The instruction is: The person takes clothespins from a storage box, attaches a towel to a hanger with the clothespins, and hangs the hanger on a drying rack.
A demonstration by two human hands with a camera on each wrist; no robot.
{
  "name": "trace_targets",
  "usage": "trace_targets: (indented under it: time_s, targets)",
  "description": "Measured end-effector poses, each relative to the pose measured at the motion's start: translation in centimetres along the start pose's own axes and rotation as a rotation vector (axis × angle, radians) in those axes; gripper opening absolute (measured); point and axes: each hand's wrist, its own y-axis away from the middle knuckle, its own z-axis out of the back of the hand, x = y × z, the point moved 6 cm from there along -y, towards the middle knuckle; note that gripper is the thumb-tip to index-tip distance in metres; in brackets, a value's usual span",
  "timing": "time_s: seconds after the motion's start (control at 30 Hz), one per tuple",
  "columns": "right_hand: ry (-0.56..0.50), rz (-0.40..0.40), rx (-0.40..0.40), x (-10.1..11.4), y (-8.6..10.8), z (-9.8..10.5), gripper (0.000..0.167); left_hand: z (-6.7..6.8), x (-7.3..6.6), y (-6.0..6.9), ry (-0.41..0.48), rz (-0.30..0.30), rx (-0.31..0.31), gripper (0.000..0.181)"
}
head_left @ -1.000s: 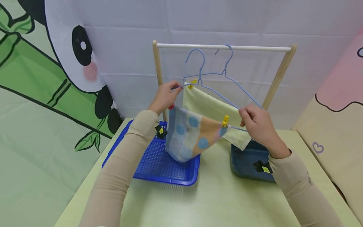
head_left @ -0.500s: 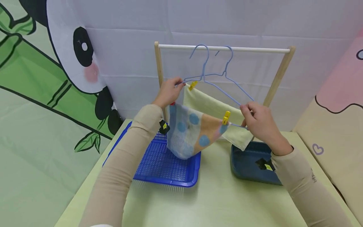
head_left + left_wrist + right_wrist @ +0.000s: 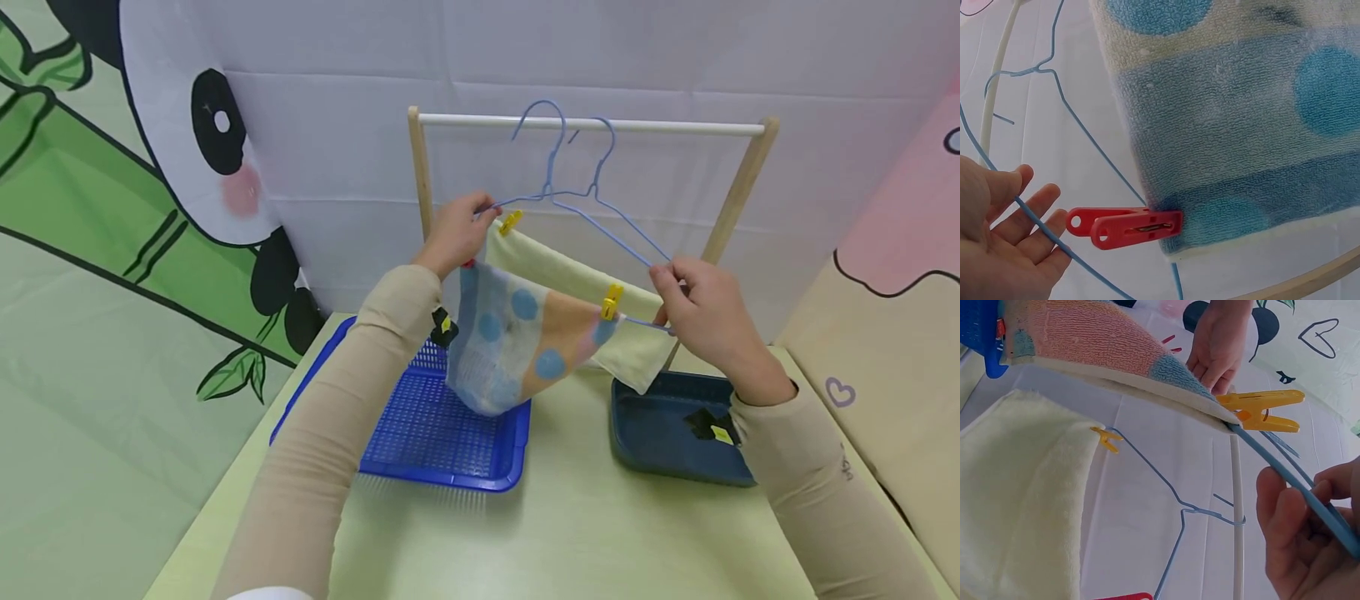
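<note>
A blue wire hanger (image 3: 596, 225) is held up between both hands. My left hand (image 3: 459, 232) grips its left shoulder, and my right hand (image 3: 708, 321) pinches its right end. From its lower wire hangs a dotted towel (image 3: 504, 350), fastened by a yellow clothespin (image 3: 612, 302) on the right and a red clothespin (image 3: 1141, 228) on the left. The hanger's hook rises to the white rail (image 3: 690, 127); whether it lies over the rail cannot be told. Behind, a second blue hanger (image 3: 633, 227) hangs on the rail with a pale yellow towel (image 3: 551, 260).
A wooden post (image 3: 742, 187) carries the rail at the right. Below the dotted towel sits a blue mesh basket (image 3: 442, 454). The dark blue-green tray (image 3: 652, 458) stands to the right on the table (image 3: 562, 533). A printed cloth (image 3: 337, 133) backs the scene.
Both hands have lifted the hanger and moved it slightly right and towards the rail. Its hook has risen from below the rail to above it in view; the dotted towel came along.
</note>
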Motion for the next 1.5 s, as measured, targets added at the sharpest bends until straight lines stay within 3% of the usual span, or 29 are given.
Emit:
trace_targets:
  time_s: [0.4, 0.67, 1.0, 1.5]
  targets:
    - [0.023, -0.047, -0.023, 0.2, -0.7, -0.6, 0.04, 0.2, 0.0, -1.0, 0.002, 0.056, -0.02, 0.024]
    - [0.036, -0.1, -0.032, 0.0, -1.9, -1.3, 0.04, 0.5, 0.1, -1.7, -0.042, 0.017, -0.064, 0.025]
    - [0.02, -0.097, -0.039, -0.1, -2.8, -1.4, 0.04, 0.5, -0.4, -2.4, -0.124, -0.019, -0.122, 0.025]
    - [0.033, -0.115, -0.045, -0.2, -3.1, -2.1, 0.038, 0.3, 0.1, -2.6, -0.19, 0.025, -0.127, 0.026]
